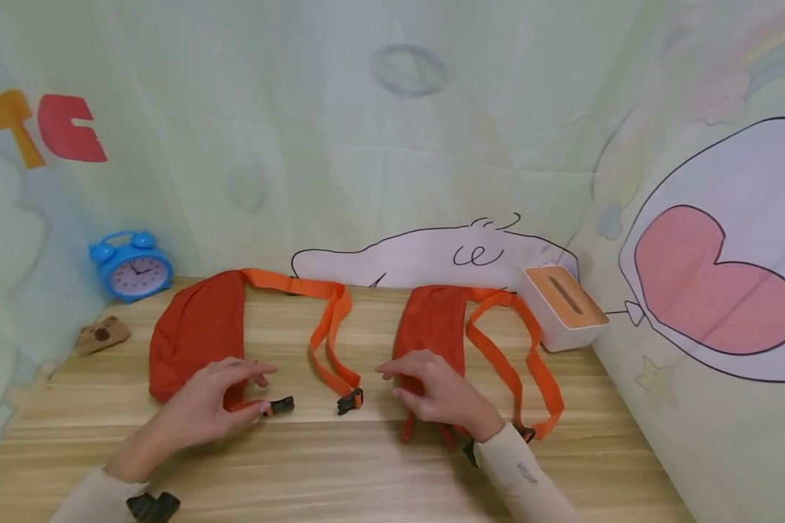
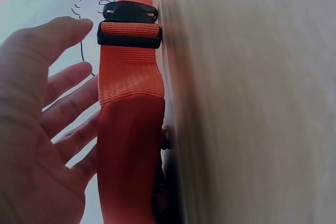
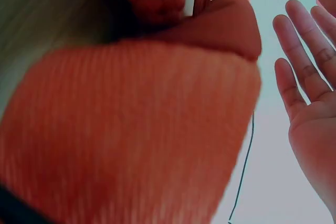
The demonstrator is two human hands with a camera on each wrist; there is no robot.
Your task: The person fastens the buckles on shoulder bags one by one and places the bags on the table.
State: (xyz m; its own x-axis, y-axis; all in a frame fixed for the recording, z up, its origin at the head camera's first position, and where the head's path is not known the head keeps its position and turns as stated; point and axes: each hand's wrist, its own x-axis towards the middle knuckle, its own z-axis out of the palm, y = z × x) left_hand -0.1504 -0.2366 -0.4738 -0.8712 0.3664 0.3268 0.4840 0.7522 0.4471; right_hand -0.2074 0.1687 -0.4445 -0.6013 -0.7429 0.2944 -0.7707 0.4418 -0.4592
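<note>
Two red waist bags lie side by side in the head view, the left bag (image 1: 199, 327) larger in outline than the right bag (image 1: 432, 319). Over the lower edge of the left bag is my left hand (image 1: 203, 403), fingers loosely bent and its thumb near a black buckle end (image 1: 281, 405). The left wrist view has those fingers beside an orange strap (image 2: 128, 72), not wrapped round it. The matching buckle end (image 1: 349, 401) lies on the table. My right hand (image 1: 438, 388) hovers over the right bag's lower part with relaxed fingers, holding nothing; the right wrist view shows them spread beside orange webbing (image 3: 136, 129).
A blue alarm clock (image 1: 139, 272) stands at the back left, with a small brown bear-faced item (image 1: 103, 334) before it. At the back right is a white tissue box (image 1: 572, 334) with a wooden lid. Printed curtains (image 1: 340, 145) enclose the wooden table (image 1: 327, 472).
</note>
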